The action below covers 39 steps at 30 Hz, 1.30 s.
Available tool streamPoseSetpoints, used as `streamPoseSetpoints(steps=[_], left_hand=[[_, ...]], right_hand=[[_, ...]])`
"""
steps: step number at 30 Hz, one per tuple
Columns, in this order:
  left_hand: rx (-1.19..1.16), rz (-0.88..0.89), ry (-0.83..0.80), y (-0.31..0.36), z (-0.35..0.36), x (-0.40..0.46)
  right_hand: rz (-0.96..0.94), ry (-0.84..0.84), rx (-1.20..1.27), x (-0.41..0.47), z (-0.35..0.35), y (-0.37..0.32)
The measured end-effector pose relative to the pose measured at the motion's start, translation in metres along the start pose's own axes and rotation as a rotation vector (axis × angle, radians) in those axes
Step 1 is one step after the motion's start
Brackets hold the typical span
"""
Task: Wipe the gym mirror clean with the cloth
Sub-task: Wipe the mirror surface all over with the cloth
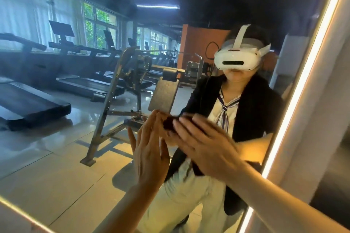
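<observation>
The gym mirror [62,147] fills most of the view, edged by a lit strip on the right and bottom. My left hand [149,149] is raised flat against the glass with its fingers straight. My right hand [206,143] lies flat just to its right, fingers straight and pointing left, pressing a dark cloth [169,123] onto the mirror. Only a small dark patch of the cloth shows past my fingertips; the hand hides the remainder. Both hands are blurred.
The mirror reflects a person in a white headset, treadmills along windows, a metal bench frame and a tiled floor. The glowing mirror frame [295,100] runs diagonally at the right, with a grey wall [325,111] beyond it.
</observation>
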<state>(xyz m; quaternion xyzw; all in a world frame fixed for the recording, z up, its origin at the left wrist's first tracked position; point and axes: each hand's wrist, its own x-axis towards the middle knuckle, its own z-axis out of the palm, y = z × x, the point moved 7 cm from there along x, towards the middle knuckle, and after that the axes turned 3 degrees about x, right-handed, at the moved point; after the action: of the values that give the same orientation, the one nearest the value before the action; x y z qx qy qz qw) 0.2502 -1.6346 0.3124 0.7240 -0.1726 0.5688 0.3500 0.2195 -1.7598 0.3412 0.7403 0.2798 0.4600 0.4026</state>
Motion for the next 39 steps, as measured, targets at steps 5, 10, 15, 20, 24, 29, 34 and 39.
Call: streamPoseSetpoints(steps=[5, 10, 15, 20, 24, 29, 34, 39], left_hand=[[-0.035, -0.113, 0.059, -0.014, -0.001, 0.019], [-0.113, -0.191, 0.033, -0.025, -0.004, 0.006], [-0.079, -0.245, -0.009, -0.045, -0.016, -0.002], [-0.052, -0.251, -0.017, -0.050, -0.019, 0.009], [-0.035, -0.253, -0.005, -0.049, -0.021, 0.015], [-0.031, -0.152, 0.031, -0.035, -0.026, 0.044], [-0.095, -0.031, 0.037, -0.008, -0.029, 0.106], [-0.130, -0.012, 0.102, 0.018, -0.029, 0.144]], right_hand=[[0.766, 0.330, 0.107, 0.056, -0.043, 0.136], [0.328, 0.148, 0.086, 0.073, -0.018, 0.035], [-0.068, -0.072, 0.012, 0.049, 0.005, -0.048], [0.523, 0.163, 0.059, 0.104, -0.021, 0.059], [0.264, 0.116, 0.053, 0.117, -0.016, 0.030], [0.025, 0.058, 0.047, 0.114, -0.011, 0.023], [0.702, 0.331, 0.016, 0.120, -0.055, 0.161], [0.212, 0.125, 0.014, 0.141, -0.033, 0.107]])
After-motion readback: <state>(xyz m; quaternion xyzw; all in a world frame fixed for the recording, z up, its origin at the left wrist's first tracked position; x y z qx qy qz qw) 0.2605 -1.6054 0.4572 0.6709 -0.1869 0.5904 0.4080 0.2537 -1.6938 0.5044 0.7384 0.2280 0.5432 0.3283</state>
